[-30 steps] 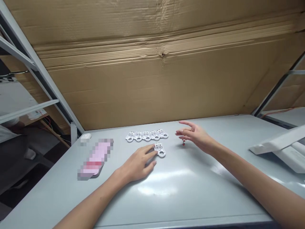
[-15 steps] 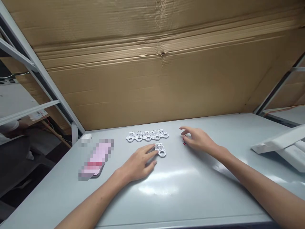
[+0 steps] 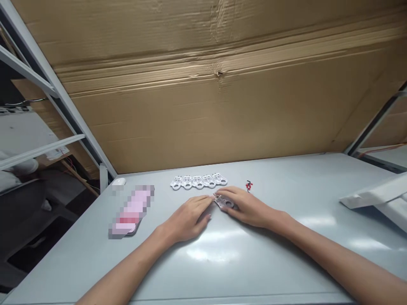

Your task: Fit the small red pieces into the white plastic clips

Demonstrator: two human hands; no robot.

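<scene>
Several white plastic parts (image 3: pixel 198 182), each with a round hole and small prongs, stand side by side in a row at the back of the grey table. Nearer to me, one similar part (image 3: pixel 226 203) is tilted between the fingers and thumb of my right hand (image 3: pixel 251 206). My left hand (image 3: pixel 190 218) rests on the table just left of that part, its fingertips at the part's left edge and its thumb apart from the fingers. Behind my right hand lies a little cluster of red and black pieces (image 3: pixel 249 185).
A blurred-out pink phone-like object (image 3: pixel 135 212) lies on the left of the table (image 3: pixel 203 277), with a white rounded item (image 3: pixel 119 182) behind it. White foam-like pieces (image 3: pixel 375 192) are at the right. Cardboard (image 3: pixel 203 118) walls off the back.
My right hand has moved left and forward from the red and black pieces to the single white part and has taken hold of it. The part has shifted slightly right and turned.
</scene>
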